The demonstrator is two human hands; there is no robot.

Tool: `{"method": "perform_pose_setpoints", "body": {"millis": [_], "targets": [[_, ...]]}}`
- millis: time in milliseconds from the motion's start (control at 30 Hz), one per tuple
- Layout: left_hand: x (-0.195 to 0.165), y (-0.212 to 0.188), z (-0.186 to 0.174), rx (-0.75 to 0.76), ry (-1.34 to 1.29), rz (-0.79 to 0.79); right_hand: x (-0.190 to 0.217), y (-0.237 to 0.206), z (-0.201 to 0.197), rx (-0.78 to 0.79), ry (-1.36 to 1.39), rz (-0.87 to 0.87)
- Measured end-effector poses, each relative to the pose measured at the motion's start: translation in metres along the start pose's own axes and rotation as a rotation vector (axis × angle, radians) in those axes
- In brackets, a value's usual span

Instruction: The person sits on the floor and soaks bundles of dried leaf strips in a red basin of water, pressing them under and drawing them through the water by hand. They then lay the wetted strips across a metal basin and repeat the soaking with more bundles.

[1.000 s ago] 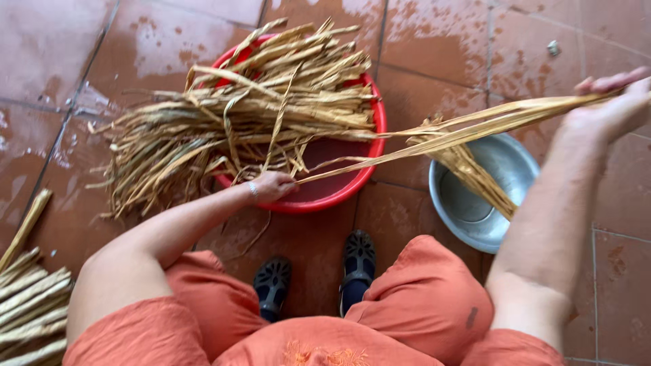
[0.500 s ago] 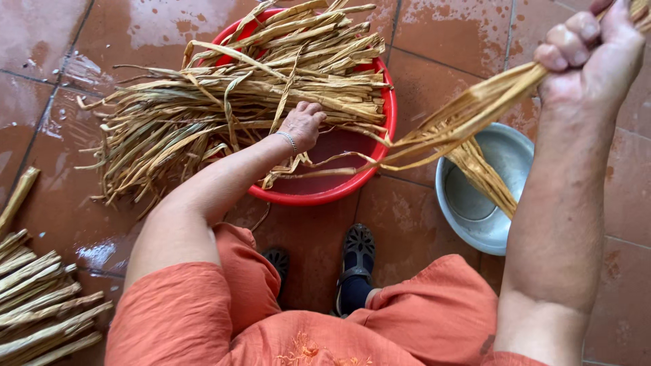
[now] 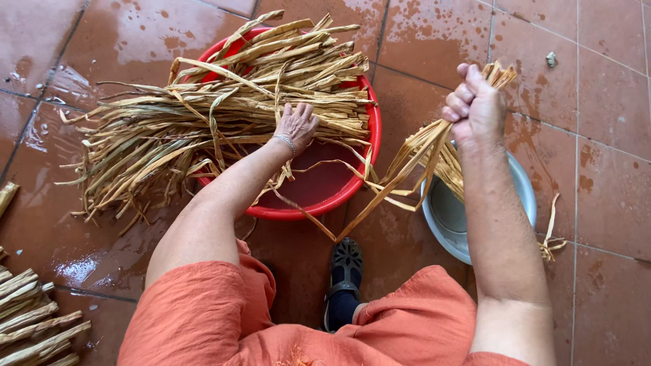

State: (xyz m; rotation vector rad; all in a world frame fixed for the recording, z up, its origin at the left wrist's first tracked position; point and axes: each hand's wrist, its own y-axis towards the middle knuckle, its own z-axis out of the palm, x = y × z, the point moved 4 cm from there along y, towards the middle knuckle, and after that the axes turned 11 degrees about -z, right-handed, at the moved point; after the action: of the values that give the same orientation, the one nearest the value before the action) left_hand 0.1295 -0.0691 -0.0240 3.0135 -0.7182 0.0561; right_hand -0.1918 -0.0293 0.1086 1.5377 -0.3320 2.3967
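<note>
Since half a second ago, the right hand [image 3: 475, 108] has come down and in, so it now sits lower in the view, above the metal bowl [image 3: 525, 196]. Its fingers are closed tight around a bunch of dry leaf strips [image 3: 417, 163]. Those strips hang down from the fist, and some bend over the edge of the red tub [image 3: 369, 132] and trail to the floor near the dark sandal [image 3: 346, 268].

Over on the other side, the left hand [image 3: 296, 125] has slid a little further up onto the big pile of dry strips [image 3: 224, 115]. It lies flat on the pile with its fingers spread apart, not gripping anything. A thin bracelet shows on that wrist.

That big pile lies across the red tub and sticks out far past its left side, onto the wet brown tiles [image 3: 590, 129]. More strips [image 3: 34, 318] lie in a heap at the bottom left corner. Orange clothes [image 3: 271, 325] cover the person's knees at the bottom.
</note>
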Motion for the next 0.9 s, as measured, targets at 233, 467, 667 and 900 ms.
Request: {"method": "perform_pose_setpoints", "body": {"millis": [233,467,667,900], "targets": [[0.054,0.012,-0.003,0.081,0.053,-0.448,-0.006,-0.017,-0.002,0.034,-0.056,0.008],[0.071,-0.003,-0.004,0.077,0.085,-0.253,-0.001,-0.009,-0.041,-0.011,-0.117,0.001],[0.061,-0.050,0.005,0.221,0.025,-0.097,-0.004,-0.013,-0.064,-0.012,-0.080,0.024],[0.059,-0.025,-0.031,-0.132,-1.295,-0.282,-0.053,-0.054,0.025,0.111,-0.186,0.040]]}}
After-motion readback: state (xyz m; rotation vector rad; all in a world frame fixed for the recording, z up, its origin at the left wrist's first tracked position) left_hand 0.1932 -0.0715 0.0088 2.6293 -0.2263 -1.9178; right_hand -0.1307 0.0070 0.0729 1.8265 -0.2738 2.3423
